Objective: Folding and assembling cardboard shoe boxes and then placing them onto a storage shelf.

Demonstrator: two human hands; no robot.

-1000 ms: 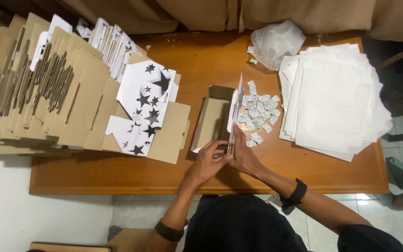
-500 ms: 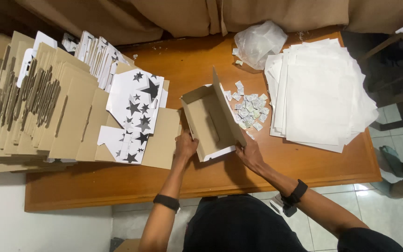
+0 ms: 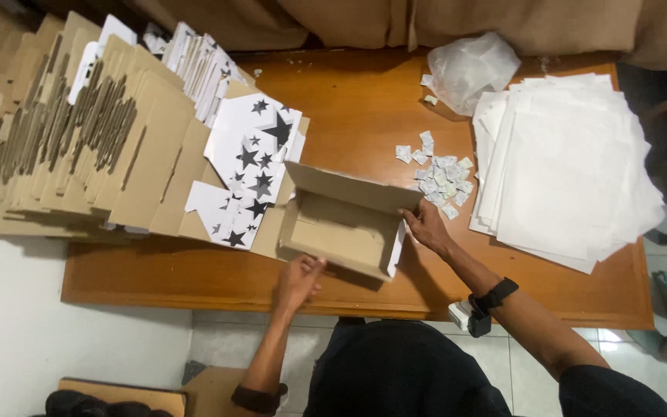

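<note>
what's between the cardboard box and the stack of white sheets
In the head view, a scatter of small white packets lies on the table between the cardboard box and the white sheets, by the right hand.

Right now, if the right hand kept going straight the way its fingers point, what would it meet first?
The right hand already touches the cardboard box at its right end, fingers pointing up-left; going on, it would likely press into that box wall first. Depth is unclear.

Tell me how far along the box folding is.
Roughly midway: the brown cardboard box stands open with walls up. Left hand grips its near wall, right hand its right end. Its lid is unclosed, and the flat star-printed cardboard blanks remain stacked.
</note>
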